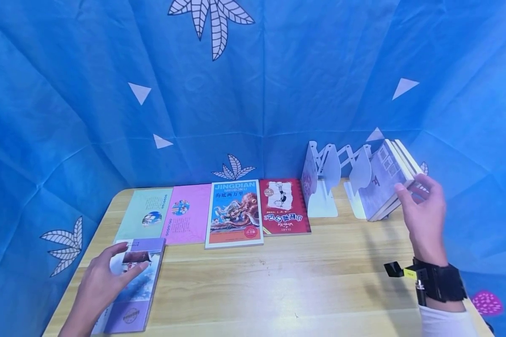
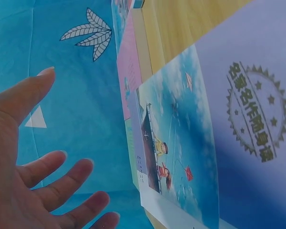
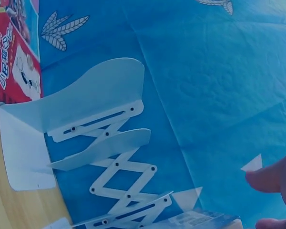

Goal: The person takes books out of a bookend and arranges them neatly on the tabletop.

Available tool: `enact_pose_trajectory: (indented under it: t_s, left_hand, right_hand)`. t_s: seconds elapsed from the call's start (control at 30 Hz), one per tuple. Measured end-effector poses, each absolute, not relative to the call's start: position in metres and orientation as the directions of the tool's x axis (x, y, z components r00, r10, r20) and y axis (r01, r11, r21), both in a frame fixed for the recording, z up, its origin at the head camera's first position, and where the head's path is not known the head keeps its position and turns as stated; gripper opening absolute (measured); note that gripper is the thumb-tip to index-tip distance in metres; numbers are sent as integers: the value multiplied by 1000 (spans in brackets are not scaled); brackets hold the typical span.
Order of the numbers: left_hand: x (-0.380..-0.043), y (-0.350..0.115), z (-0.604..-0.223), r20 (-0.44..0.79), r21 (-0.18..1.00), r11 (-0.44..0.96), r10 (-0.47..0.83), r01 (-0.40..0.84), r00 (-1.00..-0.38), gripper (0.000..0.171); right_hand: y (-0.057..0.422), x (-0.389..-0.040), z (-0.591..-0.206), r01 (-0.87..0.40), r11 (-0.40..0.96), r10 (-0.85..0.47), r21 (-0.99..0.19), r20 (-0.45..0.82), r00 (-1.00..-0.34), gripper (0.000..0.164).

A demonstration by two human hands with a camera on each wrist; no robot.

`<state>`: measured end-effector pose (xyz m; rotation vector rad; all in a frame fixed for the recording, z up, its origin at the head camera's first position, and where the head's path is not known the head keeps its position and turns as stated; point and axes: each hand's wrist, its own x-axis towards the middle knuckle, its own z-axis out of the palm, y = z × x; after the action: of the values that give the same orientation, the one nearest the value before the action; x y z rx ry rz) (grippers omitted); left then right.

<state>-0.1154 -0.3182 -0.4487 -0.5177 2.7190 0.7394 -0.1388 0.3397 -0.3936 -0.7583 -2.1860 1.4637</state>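
My left hand (image 1: 99, 281) hovers at a book with a blue picture and a purple cover band (image 1: 126, 312), which lies on the table's left front. In the left wrist view its thumb and fingers are spread, apart from the cover (image 2: 248, 43). My right hand (image 1: 423, 220) is at the outer edge of several upright books (image 1: 381, 175), which lean at the right end of a white expanding bookend (image 1: 330, 168). Thumb and fingers stand apart in the right wrist view, beside a book's edge (image 3: 205, 220); contact with the books is hard to tell.
Along the table's back lie a green book (image 1: 141, 220), a pink book (image 1: 194, 229), a book with an octopus picture (image 1: 234, 213) and a red book (image 1: 283, 206). Blue patterned cloth (image 1: 261, 93) hangs behind the wooden table (image 1: 253, 290).
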Motion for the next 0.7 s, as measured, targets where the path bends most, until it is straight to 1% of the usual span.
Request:
enact_pose_trajectory:
  t_s: [0.1, 0.23, 0.37, 0.53, 0.7]
  left_hand:
    - [-116, -318, -448, -353, 431, 806, -264, -406, -898, 120]
    - [-114, -318, -449, -356, 433, 805, -259, -405, -898, 120]
    - [-112, -319, -449, -365, 431, 803, -261, -411, -894, 121]
    - [-111, -320, -448, -384, 439, 793, -259, -422, -886, 122]
    - [-110, -321, -446, -395, 449, 790, -244, -417, -886, 122]
  right_hand:
    - [339, -143, -394, 224, 300, 661, -927, 32, -750, 63]
    - [337, -149, -398, 226, 337, 702, -914, 84, -707, 61]
    - [336, -155, -404, 221, 423, 726, -879, 182, -664, 59]
    - [333, -158, -414, 188, 500, 718, -846, 283, -636, 55]
    - [328, -162, -424, 88, 597, 673, -798, 437, -597, 46]
